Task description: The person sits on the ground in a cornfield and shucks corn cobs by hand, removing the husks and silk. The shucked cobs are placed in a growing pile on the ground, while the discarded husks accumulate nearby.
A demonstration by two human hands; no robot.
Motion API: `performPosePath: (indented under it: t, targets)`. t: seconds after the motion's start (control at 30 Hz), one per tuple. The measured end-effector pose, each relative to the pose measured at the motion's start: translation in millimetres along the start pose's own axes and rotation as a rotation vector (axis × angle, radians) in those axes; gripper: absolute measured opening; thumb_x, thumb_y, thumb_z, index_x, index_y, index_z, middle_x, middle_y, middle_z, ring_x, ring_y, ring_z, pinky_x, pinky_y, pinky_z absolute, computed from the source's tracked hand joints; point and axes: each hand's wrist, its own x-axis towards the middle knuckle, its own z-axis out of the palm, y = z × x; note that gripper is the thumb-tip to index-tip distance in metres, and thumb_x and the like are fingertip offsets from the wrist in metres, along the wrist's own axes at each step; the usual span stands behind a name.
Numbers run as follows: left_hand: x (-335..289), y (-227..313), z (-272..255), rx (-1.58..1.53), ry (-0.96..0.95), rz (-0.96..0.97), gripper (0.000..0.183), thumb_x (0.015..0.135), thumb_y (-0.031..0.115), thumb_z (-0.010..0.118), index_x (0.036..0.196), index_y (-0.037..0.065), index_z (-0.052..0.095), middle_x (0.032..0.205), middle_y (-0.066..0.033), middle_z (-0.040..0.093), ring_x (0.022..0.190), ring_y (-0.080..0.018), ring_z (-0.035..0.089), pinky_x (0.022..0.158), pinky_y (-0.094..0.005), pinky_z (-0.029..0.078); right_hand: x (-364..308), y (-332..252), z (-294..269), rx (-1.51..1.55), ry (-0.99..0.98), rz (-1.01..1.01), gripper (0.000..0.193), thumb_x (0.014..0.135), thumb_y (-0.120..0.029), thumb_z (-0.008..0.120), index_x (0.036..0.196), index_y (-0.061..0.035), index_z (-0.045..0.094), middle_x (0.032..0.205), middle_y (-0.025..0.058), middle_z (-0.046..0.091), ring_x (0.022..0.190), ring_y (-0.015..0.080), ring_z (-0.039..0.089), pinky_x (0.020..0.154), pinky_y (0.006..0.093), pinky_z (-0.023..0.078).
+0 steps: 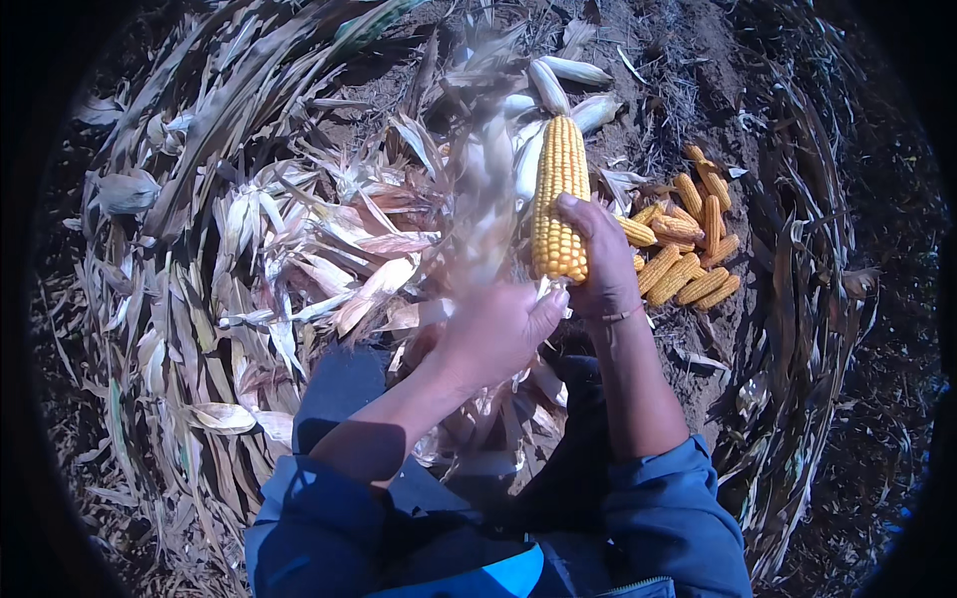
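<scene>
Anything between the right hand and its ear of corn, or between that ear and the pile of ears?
Nothing visible parts the right hand from the ear. Between ear and pile is that hand itself; no other obstacle shows.

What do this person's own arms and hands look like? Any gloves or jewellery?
The left hand and right hand are gloveless. Blue sleeves cover the upper arms, leaving both forearms bare. A thin, reddish-looking band circles the right wrist; motion blur softens the left hand's details.
</scene>
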Motion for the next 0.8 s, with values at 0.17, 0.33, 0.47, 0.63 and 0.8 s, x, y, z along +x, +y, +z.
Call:
performPosePath:
  t: [0.17, 0.33, 0.47, 0.63, 0.8]
  targets:
    - [-7.3, 4.3, 8.1, -0.108, 0.003, 0.291, 0.052, 0.09, 0.043, 0.056, 0.064, -0.001, 0.058, 0.056, -0.0183, 0.056, 0.054, -0.0316, 0.058, 0.052, -0.0387, 0.044, -32.9, -12.2, -1.0, 0.414, -0.384, 0.031, 0.064, 0.084, -0.046, 0.057, 0.12, 0.0062, 0.045, 0.09, 0.0192, 0.061, 0.059, 0.0263, 0.064, 0.051, 0.0318, 0.056]
    - [-8.3, 12.8, 26.9, -0.61, -0.118, 0.043, 0.046, 0.092, 0.039, 0.053, 0.066, 0.003, 0.055, 0.056, -0.0131, 0.056, 0.056, -0.0297, 0.061, 0.051, -0.0401, 0.047, -5.3, -18.0, -20.6, 0.773, -0.278, -0.018, 0.045, 0.092, -0.039, 0.052, 0.115, -0.0004, 0.048, 0.092, 0.0184, 0.058, 0.073, 0.0252, 0.061, 0.056, 0.0342, 0.054]
    - [-47.4, 2.1, 41.3, 0.047, -0.273, 0.337, 0.032, 0.086, 0.029, 0.063, 0.065, 0.006, 0.053, 0.056, -0.0072, 0.054, 0.054, -0.026, 0.06, 0.05, -0.0374, 0.048, 31.8, -64.5, -137.5, 0.79, 0.335, -0.354, 0.043, 0.095, -0.037, 0.046, 0.11, 0.0021, 0.051, 0.091, 0.0203, 0.059, 0.079, 0.0294, 0.06, 0.068, 0.0395, 0.054]
    - [-19.0, -30.1, -38.6, 0.622, 0.129, 0.082, 0.024, 0.079, 0.028, 0.07, 0.078, 0.006, 0.062, 0.069, -0.0093, 0.06, 0.066, -0.0273, 0.061, 0.062, -0.0396, 0.048, -0.7, -88.2, -247.7, 0.81, 0.494, -0.574, 0.051, 0.083, -0.029, 0.064, 0.117, 0.0061, 0.049, 0.11, 0.0248, 0.057, 0.096, 0.0341, 0.059, 0.085, 0.0443, 0.052]
    - [-17.5, -49.8, -87.1, 0.95, 0.13, -0.258, 0.056, 0.074, 0.026, 0.075, 0.122, 0.005, 0.054, 0.122, -0.0163, 0.055, 0.123, -0.0335, 0.044, 0.105, -0.0465, 0.028, 20.4, -51.1, -234.6, 0.323, 0.527, -0.3, 0.027, 0.087, -0.012, 0.063, 0.111, -0.0014, 0.055, 0.093, 0.0116, 0.064, 0.085, 0.0218, 0.064, 0.072, 0.0322, 0.054]
